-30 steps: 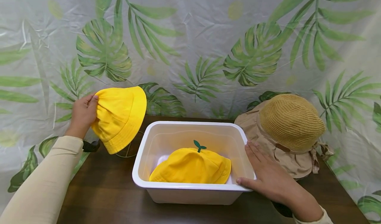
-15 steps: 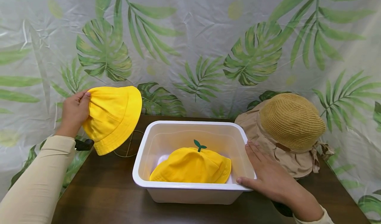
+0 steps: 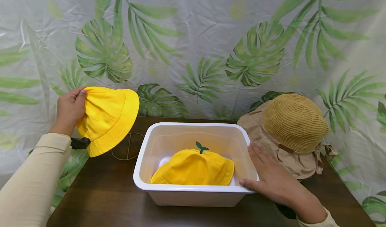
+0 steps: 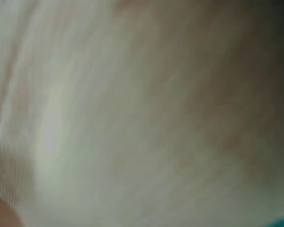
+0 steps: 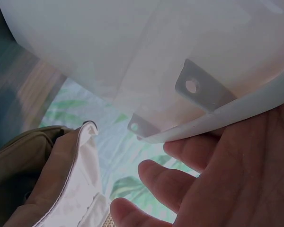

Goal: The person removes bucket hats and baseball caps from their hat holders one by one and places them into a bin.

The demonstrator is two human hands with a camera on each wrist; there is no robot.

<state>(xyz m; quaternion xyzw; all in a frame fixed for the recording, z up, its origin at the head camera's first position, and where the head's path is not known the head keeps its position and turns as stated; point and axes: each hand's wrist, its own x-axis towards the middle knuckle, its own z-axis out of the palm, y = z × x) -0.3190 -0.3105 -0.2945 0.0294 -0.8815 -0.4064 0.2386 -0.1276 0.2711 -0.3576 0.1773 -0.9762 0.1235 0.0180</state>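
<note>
My left hand [image 3: 68, 109] pinches a yellow bucket hat [image 3: 108, 118] by its crown and holds it up over the table's left side, brim toward the right. A white plastic tub [image 3: 194, 189] stands in the middle. Inside it lies a second yellow hat [image 3: 193, 168] with a small green sprout [image 3: 201, 147] on top. My right hand [image 3: 275, 181] rests on the tub's right rim with its fingers straight. In the right wrist view, the fingers [image 5: 168, 184] lie along the underside of the rim. The left wrist view is blurred and mostly filled by pale cloth.
A tan knitted hat [image 3: 295, 123] with a wide fabric brim sits right of the tub on the dark wooden table [image 3: 99, 186]. A round wire stand [image 3: 128, 148] is at the left rear. A leaf-print curtain [image 3: 193, 53] hangs behind.
My left hand has moved left with the yellow bucket hat, and more of the wire stand shows. The right hand and tub have stayed in place.
</note>
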